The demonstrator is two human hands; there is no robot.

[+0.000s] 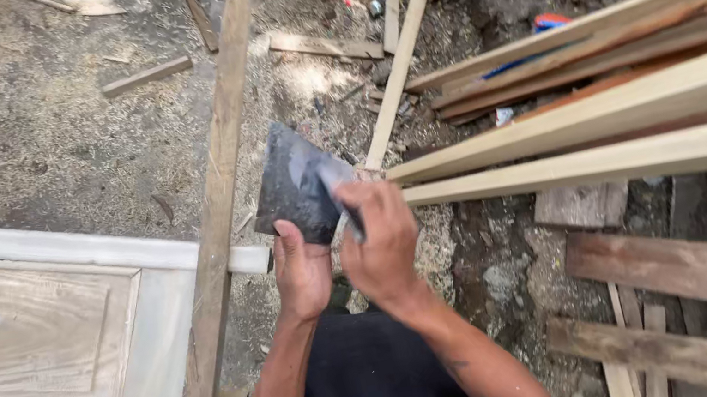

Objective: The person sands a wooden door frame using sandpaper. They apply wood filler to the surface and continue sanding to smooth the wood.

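Held up at chest height over the sawdust-strewn dirt ground [36, 134]: a dark grey, flat, roughly square metal blade [294, 187], tilted with one face toward the camera, presumably so that face can be worked on. Gripped from below by the left hand [301, 272], fingers curled shut round its lower edge, thumb pressed on the face. Pinched in the right hand [381, 239], fingers closed: a small dark narrow object [351, 217] laid against the blade's right edge; too small and covered to identify. Lower part of the blade hidden behind both hands; any handle not visible. Just left, a long rough wooden batten [218, 200] leaning across a pale panelled wooden door [38, 339] lying flat, cut off at the frame's left. At right, stacked pale timber lengths [602, 110], ends out of view.
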